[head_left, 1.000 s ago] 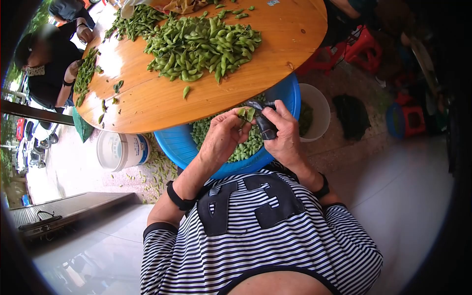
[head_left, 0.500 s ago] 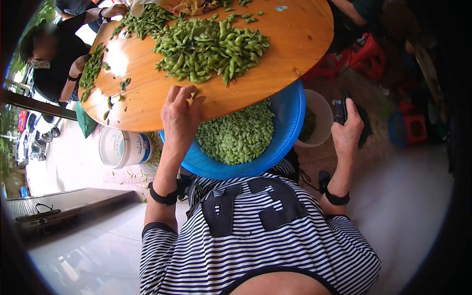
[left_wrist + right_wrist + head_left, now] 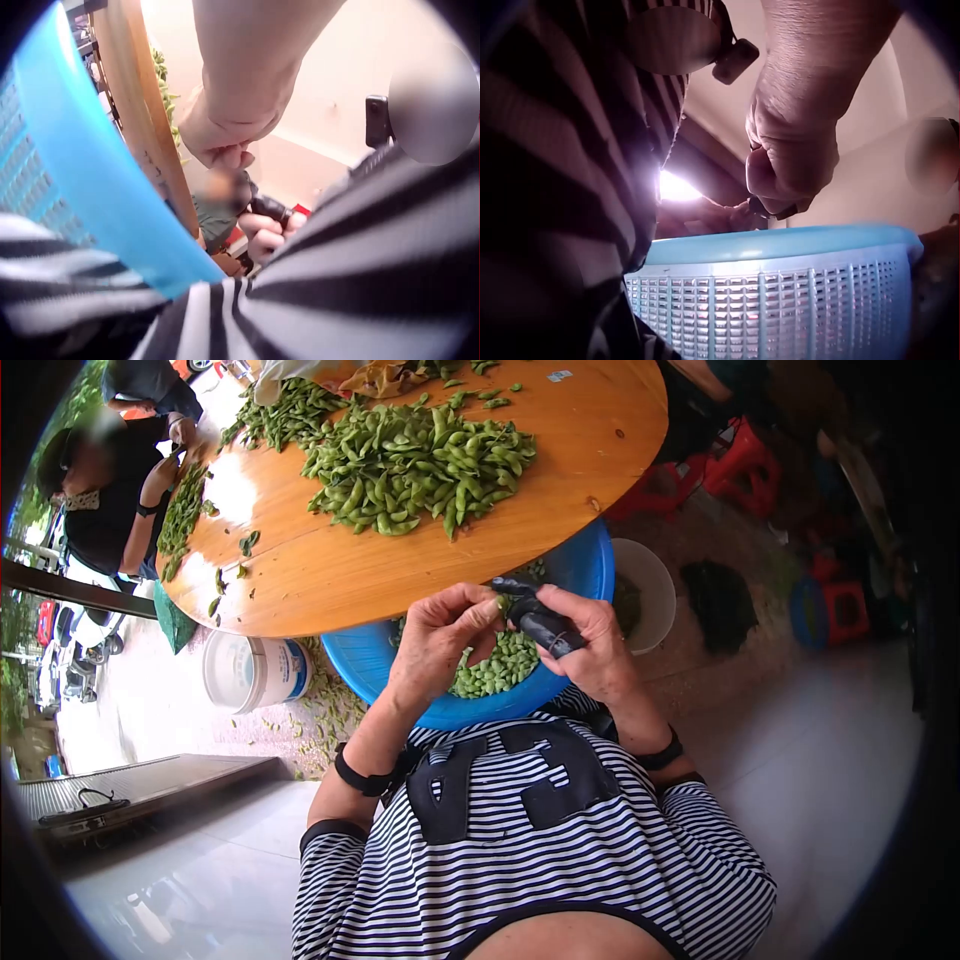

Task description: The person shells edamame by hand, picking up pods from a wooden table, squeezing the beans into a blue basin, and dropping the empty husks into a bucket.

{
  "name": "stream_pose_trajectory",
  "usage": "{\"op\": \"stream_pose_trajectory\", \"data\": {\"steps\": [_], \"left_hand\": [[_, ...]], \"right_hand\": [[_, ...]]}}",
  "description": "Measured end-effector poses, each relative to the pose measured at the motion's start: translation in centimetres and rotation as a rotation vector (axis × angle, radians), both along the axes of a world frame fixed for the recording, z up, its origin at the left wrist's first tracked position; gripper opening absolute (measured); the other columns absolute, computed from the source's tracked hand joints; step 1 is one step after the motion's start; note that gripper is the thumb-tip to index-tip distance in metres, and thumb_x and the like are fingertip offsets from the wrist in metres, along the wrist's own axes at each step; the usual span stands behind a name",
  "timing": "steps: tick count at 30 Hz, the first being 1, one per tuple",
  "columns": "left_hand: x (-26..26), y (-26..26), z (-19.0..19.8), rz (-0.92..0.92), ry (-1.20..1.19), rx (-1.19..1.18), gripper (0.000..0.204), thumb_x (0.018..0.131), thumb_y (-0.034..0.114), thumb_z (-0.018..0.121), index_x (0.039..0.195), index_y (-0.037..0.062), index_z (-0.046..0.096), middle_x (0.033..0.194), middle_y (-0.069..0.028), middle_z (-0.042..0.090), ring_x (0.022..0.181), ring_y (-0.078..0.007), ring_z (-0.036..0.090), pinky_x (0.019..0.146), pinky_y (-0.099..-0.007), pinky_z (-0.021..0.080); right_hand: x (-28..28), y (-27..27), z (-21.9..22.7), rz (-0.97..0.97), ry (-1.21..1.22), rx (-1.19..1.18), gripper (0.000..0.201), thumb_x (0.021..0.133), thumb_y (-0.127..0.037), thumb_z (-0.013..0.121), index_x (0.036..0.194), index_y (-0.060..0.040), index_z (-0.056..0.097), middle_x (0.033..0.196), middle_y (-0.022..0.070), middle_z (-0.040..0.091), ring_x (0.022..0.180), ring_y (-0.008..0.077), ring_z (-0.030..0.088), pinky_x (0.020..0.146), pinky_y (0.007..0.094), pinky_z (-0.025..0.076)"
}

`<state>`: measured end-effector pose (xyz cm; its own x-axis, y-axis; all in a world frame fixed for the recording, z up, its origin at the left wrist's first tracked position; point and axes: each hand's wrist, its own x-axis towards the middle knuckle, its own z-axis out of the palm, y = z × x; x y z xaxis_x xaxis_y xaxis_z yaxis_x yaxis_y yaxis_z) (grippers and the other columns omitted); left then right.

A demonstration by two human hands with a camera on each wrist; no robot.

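My left hand (image 3: 440, 635) pinches a green soybean pod (image 3: 497, 603) between thumb and fingertips, above the near rim of the blue basket (image 3: 590, 565). My right hand (image 3: 590, 645) is curled round the dark handle of a small cutting tool (image 3: 535, 618), whose tip meets the pod's end. Both hands work over the basket, which sits in my lap, tucked under the near edge of the round wooden table (image 3: 330, 565) and partly filled with shelled beans (image 3: 495, 665).

A heap of unshelled pods (image 3: 420, 455) lies toward the table's far edge, well apart from my hands. A white bucket (image 3: 250, 668) stands on the floor under the table's left edge.

Hazards, as I judge them:
- The tool's tip works just beside my left fingertips; a slip off the pod could nick them.
- The pinch is light; a twist could drop the pod, unshelled, among the beans.
- Beans released beyond the rim would fall to the floor.
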<state>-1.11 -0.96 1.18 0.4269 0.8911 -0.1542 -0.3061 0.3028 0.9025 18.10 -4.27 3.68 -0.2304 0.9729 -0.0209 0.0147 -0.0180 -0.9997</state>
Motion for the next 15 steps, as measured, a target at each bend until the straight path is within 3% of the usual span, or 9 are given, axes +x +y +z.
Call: {"op": "stream_pose_trajectory", "data": {"steps": [5,7,10,15], "left_hand": [[0.6,0.0,-0.3,0.057,-0.042,-0.052,0.011,0.093,0.011,0.061,0.092,0.0002,0.063,0.069,-0.0031,0.060,0.053,-0.0079,0.049,0.048,-0.0209,0.038],[0.7,-0.2,-0.3,0.078,-0.070,-0.052,0.011,0.092,0.011,0.061,0.091,0.0001,0.063,0.069,-0.0030,0.060,0.055,-0.0079,0.050,0.049,-0.0208,0.038],[0.9,-0.3,-0.3,0.113,-0.090,0.005,0.010,0.091,0.011,0.063,0.090,0.0006,0.063,0.069,-0.0020,0.060,0.056,-0.0075,0.051,0.051,-0.0207,0.039],[1.6,-0.8,-0.3,0.256,0.091,0.155,0.012,0.090,0.011,0.066,0.085,0.0011,0.062,0.070,-0.0008,0.060,0.059,-0.0066,0.052,0.052,-0.0199,0.039]], "right_hand": [[0.1,0.0,-0.3,0.030,0.021,-0.079,0.032,0.077,0.007,0.052,0.107,0.0003,0.062,0.072,-0.0038,0.050,0.064,0.0030,0.044,0.055,0.0197,0.037],[-0.1,-0.1,0.0,0.013,0.181,-0.170,0.029,0.077,0.006,0.051,0.102,-0.0001,0.063,0.068,-0.0041,0.048,0.060,0.0024,0.043,0.051,0.0199,0.036],[-0.1,-0.1,-1.1,0.025,0.188,-0.171,0.025,0.078,0.005,0.049,0.098,-0.0001,0.062,0.065,-0.0036,0.048,0.057,0.0024,0.043,0.049,0.0199,0.035],[-0.3,-0.1,-0.7,0.029,0.227,-0.197,0.025,0.078,0.006,0.048,0.097,0.0002,0.062,0.064,-0.0035,0.048,0.056,0.0022,0.042,0.047,0.0200,0.035]]}}
